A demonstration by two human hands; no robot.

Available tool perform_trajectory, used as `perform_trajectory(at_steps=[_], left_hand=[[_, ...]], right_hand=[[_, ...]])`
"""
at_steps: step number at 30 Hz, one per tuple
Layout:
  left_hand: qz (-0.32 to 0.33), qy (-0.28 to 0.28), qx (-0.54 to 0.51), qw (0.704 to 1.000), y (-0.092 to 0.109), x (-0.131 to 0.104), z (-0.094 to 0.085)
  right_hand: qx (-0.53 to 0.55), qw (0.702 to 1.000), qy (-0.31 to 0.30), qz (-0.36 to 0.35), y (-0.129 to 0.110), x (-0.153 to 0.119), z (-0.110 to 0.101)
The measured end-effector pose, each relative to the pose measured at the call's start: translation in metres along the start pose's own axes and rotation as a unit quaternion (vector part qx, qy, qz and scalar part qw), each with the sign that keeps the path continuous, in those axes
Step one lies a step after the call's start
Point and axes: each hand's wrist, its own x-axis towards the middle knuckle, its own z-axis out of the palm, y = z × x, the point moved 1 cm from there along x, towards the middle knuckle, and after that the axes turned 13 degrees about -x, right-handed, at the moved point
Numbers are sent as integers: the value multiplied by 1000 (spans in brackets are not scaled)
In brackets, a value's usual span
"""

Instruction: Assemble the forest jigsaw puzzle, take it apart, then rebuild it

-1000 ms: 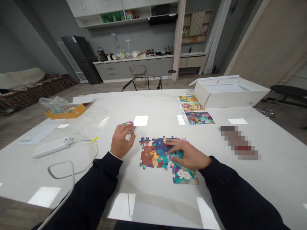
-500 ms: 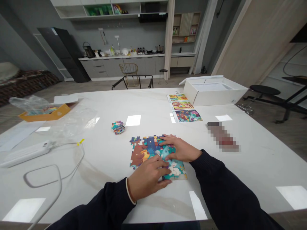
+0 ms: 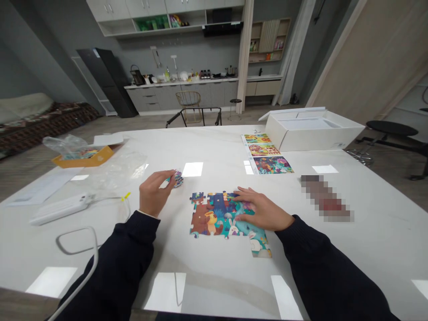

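Observation:
A partly joined jigsaw puzzle (image 3: 214,218) lies on the white table, showing a brown bear, a fox and white rabbits. My right hand (image 3: 264,209) rests over its upper right part with the fingers spread. To the left of the puzzle, my left hand (image 3: 156,191) is at the small stack of puzzle pieces (image 3: 178,179). Thumb and forefinger are pinched at the stack's left side, and a bit of a piece shows between them. The stack is partly hidden by the fingertips.
Picture cards (image 3: 272,165) lie beyond the puzzle, beside an open white box (image 3: 310,138). On the left are a yellow tray (image 3: 83,158) with a plastic bag, papers, a white power strip (image 3: 62,209) and its cable. A blurred-out object lies at the right.
My left hand has left the puzzle and moved left and away from me to the stack. The puzzle's lower edge is now uncovered. My right hand stays on the puzzle. The view has shifted slightly.

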Motion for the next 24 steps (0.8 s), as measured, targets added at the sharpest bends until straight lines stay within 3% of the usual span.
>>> perform_trajectory(at_steps=[2, 4, 7, 10, 12, 15, 17, 18, 20, 22, 24], left_hand=[[-15, -27, 17, 999, -26, -2, 2], [-15, -62, 23, 998, -39, -7, 7], [-15, -91, 41, 995, -47, -13, 12], [-16, -104, 52, 993, -41, -12, 10], [-21, -100, 33, 994, -21, -11, 8], [-39, -97, -45, 993, 40, -20, 12], [-13, -176, -157, 972, 92, -33, 24], [11, -242, -212, 947, 117, -40, 31], [24, -323, -280, 903, 156, -53, 47], [9, -361, -299, 883, 177, -60, 61], [-9, -381, -296, 876, 182, -61, 73]], right_hand=[[-6, 1000, 20, 2, 1, -1, 1], [-14, 1000, 28, 5, 2, -1, 2], [-23, 999, 23, 10, 2, -1, 2], [-22, 999, 23, 14, 1, -1, 0], [-22, 999, 23, 14, 2, 0, 0], [-30, 999, 5, 19, 7, 0, 0], [-25, 999, -9, 28, 11, -1, -1], [-19, 999, -12, 31, 12, -1, -1], [-8, 999, -12, 34, 14, -2, -2], [-8, 999, -17, 30, 15, -2, -2], [-12, 999, -25, 28, 16, -2, -1]])
